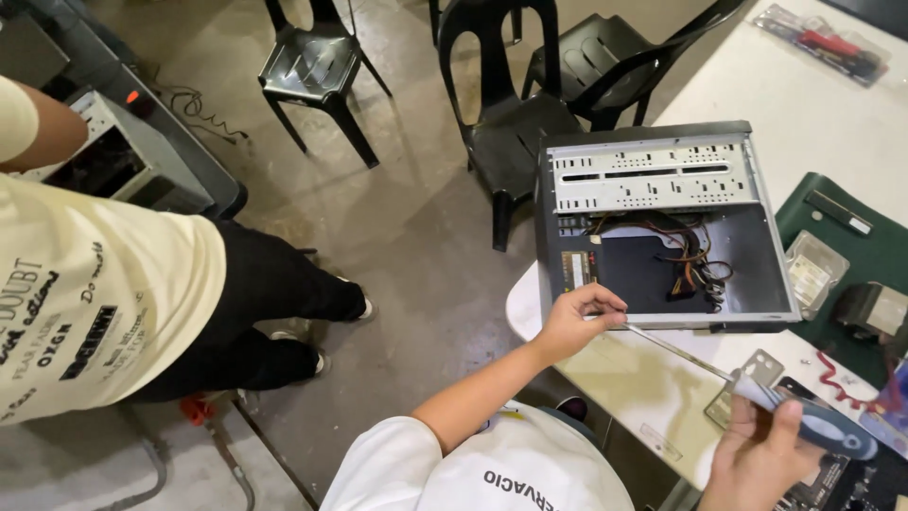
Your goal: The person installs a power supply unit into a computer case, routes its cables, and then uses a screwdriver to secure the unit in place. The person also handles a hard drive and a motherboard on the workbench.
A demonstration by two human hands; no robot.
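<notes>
head view looks down on an open computer case (662, 222) lying on the white table (653, 388). left hand (572, 322) pinches the tip of a long screwdriver (719, 378) at the case's near edge; right hand (757, 454) wraps its blue-grey handle. the thin shaft could slip off, i judge, and jab the fingers (605, 301) or snag the loose wires (695, 255) inside.

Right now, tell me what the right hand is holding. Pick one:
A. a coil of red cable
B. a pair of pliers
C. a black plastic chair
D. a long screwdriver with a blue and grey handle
D: the right hand grips a screwdriver by its blue and grey handle, and the thin metal shaft runs up to the left hand at the edge of the open computer case.
</notes>
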